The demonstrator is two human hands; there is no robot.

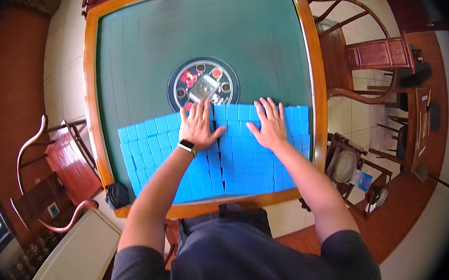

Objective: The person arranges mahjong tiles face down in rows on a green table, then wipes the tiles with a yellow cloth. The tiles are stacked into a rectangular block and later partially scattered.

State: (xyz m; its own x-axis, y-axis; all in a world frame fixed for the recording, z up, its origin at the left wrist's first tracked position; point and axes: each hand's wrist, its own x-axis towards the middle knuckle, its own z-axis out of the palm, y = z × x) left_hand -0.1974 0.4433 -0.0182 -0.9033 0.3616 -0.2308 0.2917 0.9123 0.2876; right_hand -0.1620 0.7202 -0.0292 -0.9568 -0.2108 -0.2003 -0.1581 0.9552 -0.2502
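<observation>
Blue-backed mahjong tiles lie in two wide blocks of rows on the near part of a green-topped mahjong table (204, 27). Flat on the far right corner of the left block of tiles (148, 160) rests my left hand (197, 126), its thumb reaching over the narrow dark gap onto the other block. My right hand (271, 125) lies spread on the far part of the right block of tiles (245, 162). Neither hand grips a tile. Just beyond my left fingertips is the round control panel (173, 84) with its dice window (204, 88), partly hidden by tiles and fingers.
A raised wooden rim (91, 84) surrounds the tabletop. A small black pouch (117, 195) sits on the near left corner. Wooden chairs stand at the left (73, 164) and right (336, 54). A white cabinet-like object (73, 262) is at the lower left.
</observation>
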